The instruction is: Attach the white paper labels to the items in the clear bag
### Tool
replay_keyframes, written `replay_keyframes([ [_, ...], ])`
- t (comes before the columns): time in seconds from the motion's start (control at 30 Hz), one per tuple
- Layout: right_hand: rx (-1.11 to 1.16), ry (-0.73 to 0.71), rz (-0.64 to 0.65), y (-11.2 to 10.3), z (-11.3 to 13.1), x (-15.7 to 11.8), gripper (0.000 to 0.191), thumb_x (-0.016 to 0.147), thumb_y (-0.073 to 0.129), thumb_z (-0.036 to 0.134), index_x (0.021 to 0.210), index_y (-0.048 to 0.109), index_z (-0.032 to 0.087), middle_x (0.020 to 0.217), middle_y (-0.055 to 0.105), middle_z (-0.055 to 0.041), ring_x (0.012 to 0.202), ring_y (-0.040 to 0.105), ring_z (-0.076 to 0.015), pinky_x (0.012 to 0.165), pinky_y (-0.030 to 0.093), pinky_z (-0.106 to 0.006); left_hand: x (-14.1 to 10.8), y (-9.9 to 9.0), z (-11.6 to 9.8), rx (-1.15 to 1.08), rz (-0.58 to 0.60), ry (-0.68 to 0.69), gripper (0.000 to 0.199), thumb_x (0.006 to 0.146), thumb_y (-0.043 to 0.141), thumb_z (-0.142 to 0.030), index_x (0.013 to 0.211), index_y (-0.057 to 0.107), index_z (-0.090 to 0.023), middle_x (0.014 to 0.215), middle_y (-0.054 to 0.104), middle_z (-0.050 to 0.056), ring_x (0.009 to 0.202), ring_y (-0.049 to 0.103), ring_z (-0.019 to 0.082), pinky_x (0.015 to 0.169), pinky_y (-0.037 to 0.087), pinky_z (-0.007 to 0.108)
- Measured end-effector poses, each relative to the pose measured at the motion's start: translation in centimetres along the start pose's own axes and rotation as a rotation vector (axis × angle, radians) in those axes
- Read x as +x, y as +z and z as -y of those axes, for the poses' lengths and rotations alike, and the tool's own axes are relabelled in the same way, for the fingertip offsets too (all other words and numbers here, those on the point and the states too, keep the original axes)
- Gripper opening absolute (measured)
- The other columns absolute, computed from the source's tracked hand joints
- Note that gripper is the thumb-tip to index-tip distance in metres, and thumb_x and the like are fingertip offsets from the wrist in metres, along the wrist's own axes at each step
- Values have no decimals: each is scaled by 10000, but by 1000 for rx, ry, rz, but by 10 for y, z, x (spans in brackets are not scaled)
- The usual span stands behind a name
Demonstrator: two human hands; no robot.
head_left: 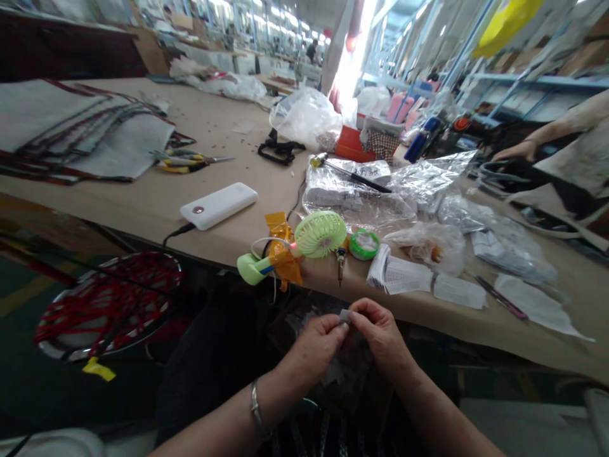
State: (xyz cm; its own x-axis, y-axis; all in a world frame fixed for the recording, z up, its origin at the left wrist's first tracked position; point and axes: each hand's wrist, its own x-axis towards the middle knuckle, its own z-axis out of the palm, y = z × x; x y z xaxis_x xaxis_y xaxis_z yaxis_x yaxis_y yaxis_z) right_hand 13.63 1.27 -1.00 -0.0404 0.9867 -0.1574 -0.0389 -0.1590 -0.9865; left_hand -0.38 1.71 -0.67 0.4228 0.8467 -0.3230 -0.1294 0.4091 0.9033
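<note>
A small whitish piece (pixel 345 315) is pinched between my two hands, just below the table's front edge. My left hand (pixel 318 341) has thumb and fingers closed on its left side; a silver bangle circles that wrist. Fingertips of my right hand (pixel 378 327) meet it from the right. Beyond the hands, a green fan (pixel 320 235) is fixed to the edge with orange tape (pixel 284 251). Beside it are a metal-tipped tool (pixel 340 263), pointing down, and a round green container (pixel 364 244). White printed labels (pixel 406 274) lie to the right.
Nearby lie a white power bank (pixel 219 205), yellow-handled pliers (pixel 183 160), a hammer-like tool (pixel 352 174) on plastic-wrapped packs and a pink-handled blade (pixel 502 298). A red-corded stool (pixel 109 304) stands below left. A person's hand (pixel 517 151) rests at right.
</note>
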Motion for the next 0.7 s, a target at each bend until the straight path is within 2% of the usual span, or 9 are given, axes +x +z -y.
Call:
replay_keyframes([
  [0.1, -69, -85, -26, 4, 4, 9, 161, 728, 618, 309, 684, 554, 168, 588, 512, 42, 540, 471, -93, 526, 395, -202, 6, -7, -8, 138, -92, 150, 151, 739, 577, -248, 664, 653, -141, 620, 588, 4, 614, 476, 124, 581, 348, 210],
  [0.3, -294, -205, -94, 7, 8, 22, 118, 753, 566, 268, 706, 566, 161, 608, 493, 33, 566, 427, -92, 527, 358, -203, 14, -15, -23, 311, -222, 259, 142, 747, 555, -224, 711, 678, -164, 655, 624, 12, 639, 524, 138, 609, 372, 215],
  [0.5, -373, -248, -144, 9, 9, 27, 120, 760, 545, 265, 700, 567, 164, 608, 505, 31, 564, 440, -95, 540, 373, -206, 23, -19, -24, 425, -232, 366, 178, 781, 523, -245, 698, 658, -165, 633, 612, 7, 609, 526, 123, 580, 371, 208],
  [0.7, -441, -307, -154, 7, 7, 30, 108, 765, 532, 239, 703, 575, 163, 623, 530, 29, 588, 469, -99, 568, 385, -203, 27, -19, -20, 533, -223, 402, 222, 825, 460, -250, 717, 627, -151, 643, 596, -3, 602, 521, 105, 571, 377, 198],
])
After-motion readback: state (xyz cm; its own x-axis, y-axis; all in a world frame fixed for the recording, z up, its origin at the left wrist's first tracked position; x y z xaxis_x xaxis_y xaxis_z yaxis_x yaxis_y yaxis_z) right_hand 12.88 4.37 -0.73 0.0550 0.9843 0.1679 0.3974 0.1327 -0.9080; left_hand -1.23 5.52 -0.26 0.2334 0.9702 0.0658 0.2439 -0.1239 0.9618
